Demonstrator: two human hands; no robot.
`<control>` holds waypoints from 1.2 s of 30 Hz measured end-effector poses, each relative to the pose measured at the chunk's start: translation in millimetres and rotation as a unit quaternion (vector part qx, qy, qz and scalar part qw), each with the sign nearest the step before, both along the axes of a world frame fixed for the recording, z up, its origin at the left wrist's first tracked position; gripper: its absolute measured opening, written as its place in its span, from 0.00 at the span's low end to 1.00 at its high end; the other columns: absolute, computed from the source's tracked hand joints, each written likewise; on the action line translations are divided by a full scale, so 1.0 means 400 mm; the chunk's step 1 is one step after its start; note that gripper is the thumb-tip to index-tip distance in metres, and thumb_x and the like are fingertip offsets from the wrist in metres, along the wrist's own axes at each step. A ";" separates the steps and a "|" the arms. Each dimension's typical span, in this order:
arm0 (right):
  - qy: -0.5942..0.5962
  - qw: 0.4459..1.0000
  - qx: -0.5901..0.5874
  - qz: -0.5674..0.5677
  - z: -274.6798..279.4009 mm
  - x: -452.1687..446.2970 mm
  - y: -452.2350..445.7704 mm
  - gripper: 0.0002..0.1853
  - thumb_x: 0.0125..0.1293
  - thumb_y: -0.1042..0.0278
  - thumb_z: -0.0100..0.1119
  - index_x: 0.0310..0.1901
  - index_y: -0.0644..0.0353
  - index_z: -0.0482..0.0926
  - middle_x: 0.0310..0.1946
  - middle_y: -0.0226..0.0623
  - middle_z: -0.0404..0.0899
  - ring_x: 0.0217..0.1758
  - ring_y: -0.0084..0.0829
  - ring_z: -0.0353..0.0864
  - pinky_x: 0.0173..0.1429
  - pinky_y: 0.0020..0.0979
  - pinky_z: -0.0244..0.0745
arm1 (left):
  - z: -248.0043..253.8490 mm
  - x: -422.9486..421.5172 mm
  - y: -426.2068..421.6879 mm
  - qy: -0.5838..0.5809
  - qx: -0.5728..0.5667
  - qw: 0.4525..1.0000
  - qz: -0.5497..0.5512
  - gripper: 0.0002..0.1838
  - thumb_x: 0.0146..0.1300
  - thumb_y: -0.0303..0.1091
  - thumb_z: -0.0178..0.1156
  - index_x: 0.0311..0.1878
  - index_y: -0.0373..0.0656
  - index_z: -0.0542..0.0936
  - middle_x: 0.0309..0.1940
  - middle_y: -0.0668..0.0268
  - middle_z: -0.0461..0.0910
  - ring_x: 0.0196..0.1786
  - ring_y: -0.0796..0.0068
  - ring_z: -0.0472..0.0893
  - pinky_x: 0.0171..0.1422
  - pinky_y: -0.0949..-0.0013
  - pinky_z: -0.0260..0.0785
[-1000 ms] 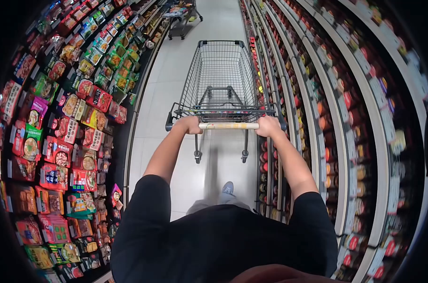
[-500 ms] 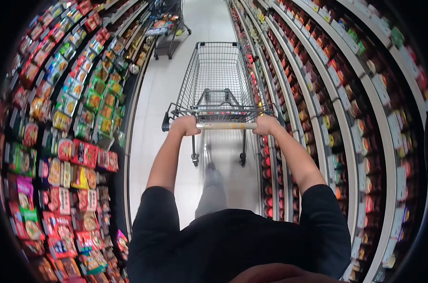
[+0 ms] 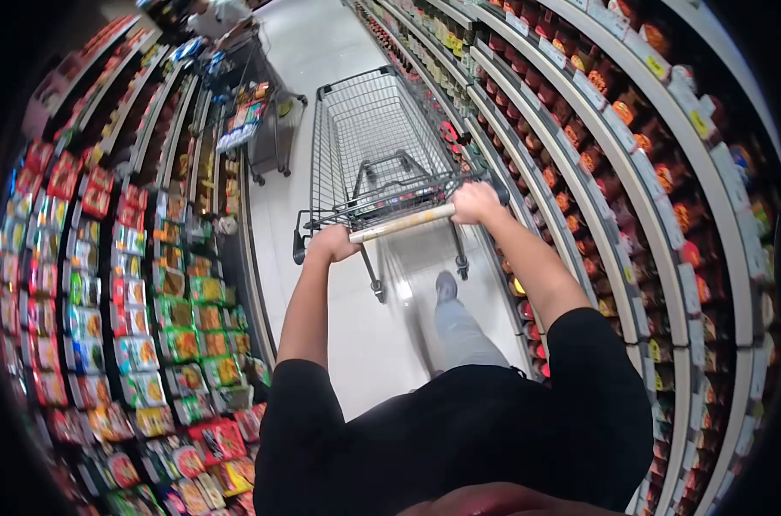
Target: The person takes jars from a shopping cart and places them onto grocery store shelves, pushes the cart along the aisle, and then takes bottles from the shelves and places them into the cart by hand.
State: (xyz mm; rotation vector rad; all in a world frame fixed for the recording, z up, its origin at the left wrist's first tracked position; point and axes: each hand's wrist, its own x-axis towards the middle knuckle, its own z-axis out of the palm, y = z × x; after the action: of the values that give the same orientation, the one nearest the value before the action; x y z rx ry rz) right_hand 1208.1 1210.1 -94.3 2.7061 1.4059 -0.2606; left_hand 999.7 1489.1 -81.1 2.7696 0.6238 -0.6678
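Shopping cart (image 3: 375,129) had drawn closer to the second cart (image 3: 273,95) since the earlier frame. Left hand (image 3: 335,244) and right hand (image 3: 476,203) wrapped round the handle (image 3: 403,224), near its ends. Shopping cart stood toward the floor's (image 3: 365,344) right edge; beyond, second cart, bearing packs (image 3: 246,116), by the left edge.

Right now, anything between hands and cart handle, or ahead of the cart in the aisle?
Nothing at the handle: left hand and right hand grip it. Ahead, another cart takes up the left side; bare floor shows to its right.
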 end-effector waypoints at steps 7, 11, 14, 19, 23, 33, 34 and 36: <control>0.023 0.999 0.034 0.017 0.041 0.534 0.431 0.14 0.48 0.60 0.60 0.32 0.57 0.88 0.35 0.45 0.87 0.41 0.44 0.88 0.49 0.44 0.82 | -0.019 0.521 0.438 -0.021 0.008 1.000 0.019 0.24 0.49 0.51 0.62 0.42 0.42 0.87 0.43 0.48 0.85 0.49 0.51 0.84 0.56 0.55 0.76; 0.043 0.999 0.028 0.016 0.104 0.766 0.693 0.15 0.48 0.56 0.61 0.32 0.57 0.88 0.35 0.47 0.87 0.42 0.46 0.87 0.48 0.44 0.82 | 0.045 0.738 0.683 -0.018 0.023 0.999 0.023 0.24 0.49 0.51 0.61 0.43 0.44 0.87 0.44 0.49 0.85 0.50 0.51 0.84 0.57 0.55 0.76; 0.047 0.999 0.017 0.022 0.113 0.966 0.868 0.16 0.50 0.55 0.60 0.33 0.57 0.88 0.35 0.46 0.87 0.42 0.46 0.87 0.48 0.44 0.82 | 0.067 0.935 0.845 0.000 0.018 0.999 0.032 0.25 0.49 0.52 0.61 0.42 0.42 0.87 0.45 0.48 0.85 0.50 0.50 0.84 0.58 0.54 0.76; 0.032 0.999 -0.007 0.016 0.091 1.326 1.196 0.14 0.50 0.56 0.61 0.35 0.52 0.89 0.35 0.42 0.87 0.42 0.43 0.88 0.48 0.43 0.82 | 0.008 1.292 1.192 -0.022 0.019 0.999 0.030 0.24 0.49 0.50 0.61 0.41 0.42 0.87 0.44 0.47 0.85 0.48 0.49 0.84 0.57 0.53 0.76; 0.017 1.000 0.014 0.009 0.085 1.625 1.469 0.15 0.49 0.56 0.61 0.34 0.52 0.89 0.34 0.42 0.87 0.41 0.43 0.88 0.46 0.44 0.82 | 0.040 1.603 1.430 -0.042 0.030 0.998 0.043 0.22 0.50 0.50 0.60 0.40 0.43 0.88 0.42 0.48 0.85 0.47 0.49 0.84 0.56 0.54 0.77; -0.001 1.000 0.012 0.018 0.058 2.348 2.090 0.14 0.49 0.56 0.61 0.32 0.54 0.88 0.33 0.42 0.87 0.39 0.42 0.88 0.46 0.42 0.82 | 0.033 2.334 2.081 0.006 0.034 0.999 0.022 0.22 0.51 0.49 0.63 0.44 0.44 0.87 0.45 0.50 0.85 0.49 0.50 0.84 0.58 0.55 0.77; 0.004 1.000 0.010 0.014 0.064 2.421 2.153 0.14 0.49 0.56 0.61 0.32 0.54 0.88 0.33 0.42 0.87 0.39 0.42 0.88 0.46 0.42 0.82 | 0.032 2.403 2.140 -0.007 0.038 0.999 0.028 0.22 0.51 0.49 0.62 0.43 0.45 0.87 0.45 0.50 0.85 0.49 0.50 0.84 0.57 0.55 0.77; 0.007 1.000 0.006 0.008 0.069 2.574 2.284 0.13 0.49 0.56 0.61 0.31 0.54 0.88 0.32 0.41 0.87 0.39 0.43 0.88 0.46 0.41 0.82 | 0.025 2.553 2.270 -0.017 0.038 0.999 0.025 0.22 0.51 0.50 0.62 0.44 0.45 0.87 0.45 0.50 0.85 0.49 0.51 0.84 0.58 0.55 0.76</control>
State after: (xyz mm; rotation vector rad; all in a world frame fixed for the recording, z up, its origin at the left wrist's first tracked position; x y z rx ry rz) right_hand 2237.6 2123.5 -66.6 2.7064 1.4376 -0.2721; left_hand 2020.8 2396.9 -71.2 2.8183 0.7216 -0.5963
